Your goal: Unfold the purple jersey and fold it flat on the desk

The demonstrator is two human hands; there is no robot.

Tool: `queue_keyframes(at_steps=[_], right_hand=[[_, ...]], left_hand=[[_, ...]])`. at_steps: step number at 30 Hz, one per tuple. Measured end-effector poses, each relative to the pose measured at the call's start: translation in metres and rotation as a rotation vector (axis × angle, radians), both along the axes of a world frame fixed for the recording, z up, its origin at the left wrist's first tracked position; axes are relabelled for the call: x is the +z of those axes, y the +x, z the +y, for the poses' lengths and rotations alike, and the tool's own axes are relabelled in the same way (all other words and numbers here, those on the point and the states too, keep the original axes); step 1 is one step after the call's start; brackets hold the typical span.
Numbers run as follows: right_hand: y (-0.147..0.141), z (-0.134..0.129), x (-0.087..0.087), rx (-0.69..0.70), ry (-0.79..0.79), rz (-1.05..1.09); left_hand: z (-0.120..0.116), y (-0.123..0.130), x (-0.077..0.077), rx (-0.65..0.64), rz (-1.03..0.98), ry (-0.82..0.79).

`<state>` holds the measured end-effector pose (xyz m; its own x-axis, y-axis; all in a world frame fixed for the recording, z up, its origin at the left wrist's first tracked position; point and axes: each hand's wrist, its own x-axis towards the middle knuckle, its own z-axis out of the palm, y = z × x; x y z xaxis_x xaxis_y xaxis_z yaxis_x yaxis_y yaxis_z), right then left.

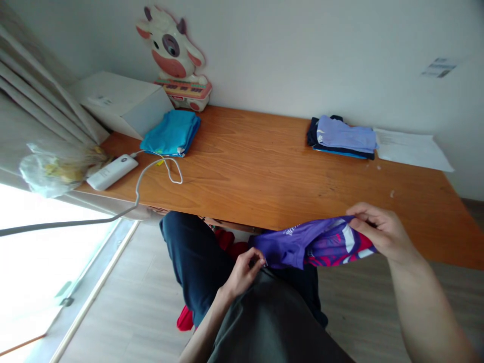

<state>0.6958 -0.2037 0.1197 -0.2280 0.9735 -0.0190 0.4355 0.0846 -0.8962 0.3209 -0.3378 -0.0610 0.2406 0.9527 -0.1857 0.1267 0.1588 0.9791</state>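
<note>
L hand (244, 272) & R hand (378, 227) pinch opp. ends of purple, red-patterned cloth garment (287, 247) (not stacked yet) by front edge of brown wooden bench (245, 151); done: folded blue cloth (172, 133), lavender-topped cloth stack (346, 133) atop it.

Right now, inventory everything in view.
garment: 1, purple, multicoloured print, centre right
table: 1, brown, ahead
clothes stack: 1, lavender topped, back right
paper: 1, white, right
folded cloth: 1, blue, left
cow toy: 1, mostly white, back left
box: 1, white, left
device: 1, white, left
cable: 1, greyish, left
plastic bag: 1, clear, left
curtain: 1, pale, left
wall patch: 1, grey, right
red things: count unclear, below table
trousers: 1, navy, below
top: 1, dark, bottom
left hand: 1, bare, on garment
right hand: 1, bare, on garment
</note>
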Motion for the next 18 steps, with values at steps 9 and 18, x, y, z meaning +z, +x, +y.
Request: queue_keyframes(at_steps=[9,18], right_hand=[[-0.018,-0.017,0.025,0.128,0.055,-0.011],[-0.032,-0.034,0.044,0.170,0.147,0.053]], left_hand=[[-0.003,0.012,0.002,-0.077,0.140,0.192],[-0.010,0.063,-0.023,-0.100,0.184,0.286]])
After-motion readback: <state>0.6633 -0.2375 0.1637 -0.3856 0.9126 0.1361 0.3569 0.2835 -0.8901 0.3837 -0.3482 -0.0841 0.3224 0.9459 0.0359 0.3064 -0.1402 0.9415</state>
